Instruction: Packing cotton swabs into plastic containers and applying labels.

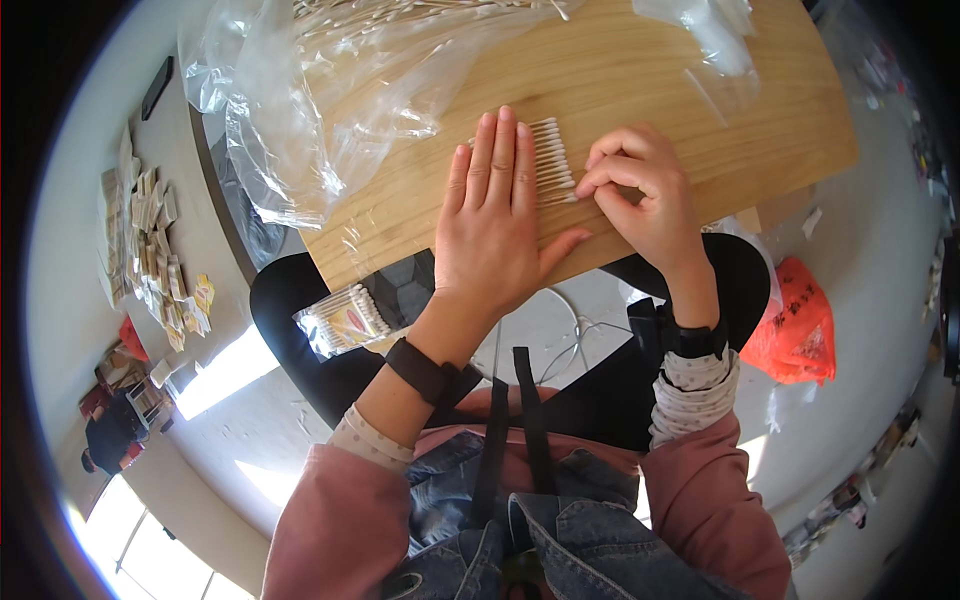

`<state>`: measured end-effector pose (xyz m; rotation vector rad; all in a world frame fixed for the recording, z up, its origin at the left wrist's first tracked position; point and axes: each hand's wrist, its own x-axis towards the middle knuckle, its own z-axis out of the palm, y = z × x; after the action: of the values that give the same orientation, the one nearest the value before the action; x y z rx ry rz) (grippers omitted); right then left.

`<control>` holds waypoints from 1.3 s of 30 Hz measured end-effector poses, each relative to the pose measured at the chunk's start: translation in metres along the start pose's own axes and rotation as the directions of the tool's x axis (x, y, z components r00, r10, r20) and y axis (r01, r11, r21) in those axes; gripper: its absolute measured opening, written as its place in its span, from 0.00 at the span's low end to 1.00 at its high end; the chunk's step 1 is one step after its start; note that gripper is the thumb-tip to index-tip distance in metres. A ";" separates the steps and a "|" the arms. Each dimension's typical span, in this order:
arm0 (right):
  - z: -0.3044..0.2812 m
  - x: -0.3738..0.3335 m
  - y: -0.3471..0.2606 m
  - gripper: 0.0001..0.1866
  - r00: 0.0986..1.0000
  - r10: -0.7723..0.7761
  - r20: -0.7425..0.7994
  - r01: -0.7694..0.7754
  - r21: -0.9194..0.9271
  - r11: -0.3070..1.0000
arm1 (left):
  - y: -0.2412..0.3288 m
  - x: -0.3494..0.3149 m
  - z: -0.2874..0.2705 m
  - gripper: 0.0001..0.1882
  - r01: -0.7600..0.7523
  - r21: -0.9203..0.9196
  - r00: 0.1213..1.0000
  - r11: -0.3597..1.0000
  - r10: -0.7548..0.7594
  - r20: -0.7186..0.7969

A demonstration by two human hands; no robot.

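Several white-tipped cotton swabs (551, 160) lie side by side in a flat row on the wooden table (780, 120). My left hand (490, 220) is laid flat over the left part of the row, fingers stretched out and thumb spread to the right, covering the swabs' other ends. At the row's right side, my right hand (645, 190) is curled, with thumb and finger pinched at the tip of the swab closest to me. Over my left thigh sits a clear pack of cotton swabs (345, 320).
Crumpled clear plastic (300, 130) covers the table's left side, with a heap of loose swabs (400, 10) at the far edge. More plastic bags (715, 35) lie far right. A red bag (795, 325) is on the floor. Many small packs (150, 240) are piled left; a person (112, 435) is beyond.
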<state>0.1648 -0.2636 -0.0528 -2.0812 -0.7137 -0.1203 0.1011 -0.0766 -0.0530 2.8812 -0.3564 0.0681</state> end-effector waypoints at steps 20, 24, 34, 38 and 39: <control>0.003 0.003 -0.001 0.09 0.999 -0.034 -0.027 0.032 -0.052 0.998 | 0.000 0.000 0.001 0.55 -0.010 0.015 1.000 1.000 0.010 -0.010; 0.008 0.005 -0.001 0.08 0.993 0.015 -0.117 -0.012 0.024 1.000 | 0.000 0.000 0.001 0.55 -0.010 -0.004 1.000 1.000 0.010 -0.018; 0.010 0.009 -0.001 0.08 0.995 -0.081 -0.052 0.077 -0.068 0.995 | 0.000 -0.001 0.000 0.54 -0.014 0.003 0.999 1.000 0.014 -0.032; 0.014 0.008 0.003 0.08 0.987 0.034 -0.156 -0.025 0.063 0.998 | 0.000 0.000 0.002 0.54 -0.014 -0.010 0.999 1.000 0.013 -0.041; 0.014 0.008 0.004 0.09 0.981 0.057 -0.186 -0.045 0.069 0.997 | 0.000 0.000 0.002 0.54 -0.014 -0.010 0.999 1.000 0.014 -0.041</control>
<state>0.1710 -0.2507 -0.0612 -1.9934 -0.5417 -0.2581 0.1008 -0.0773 -0.0549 2.8625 -0.3680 0.1273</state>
